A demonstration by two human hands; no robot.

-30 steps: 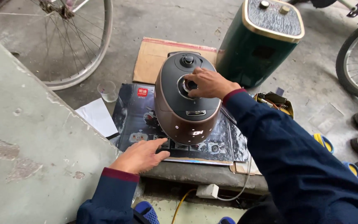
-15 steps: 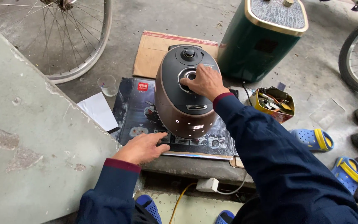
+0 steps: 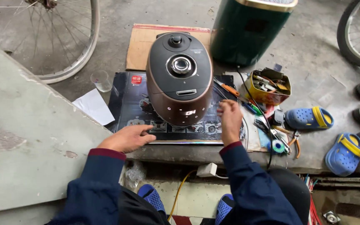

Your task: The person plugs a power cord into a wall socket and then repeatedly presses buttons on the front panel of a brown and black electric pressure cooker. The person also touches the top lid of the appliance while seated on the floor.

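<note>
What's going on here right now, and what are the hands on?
A person sits over a brown, rounded electric cooker with a dark lid, which stands on a dark printed flat box. The left hand lies flat on that box beside the cooker's base. The right hand is loosely curled in the air to the cooker's right, holding nothing. A yellow tin of tools sits further right.

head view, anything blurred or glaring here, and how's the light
Head view: soft, even light with faint shadows; right hand is motion-blurred; the cooker is sharp, with small glints on its chrome lid ring; left hand is sharp.
</note>
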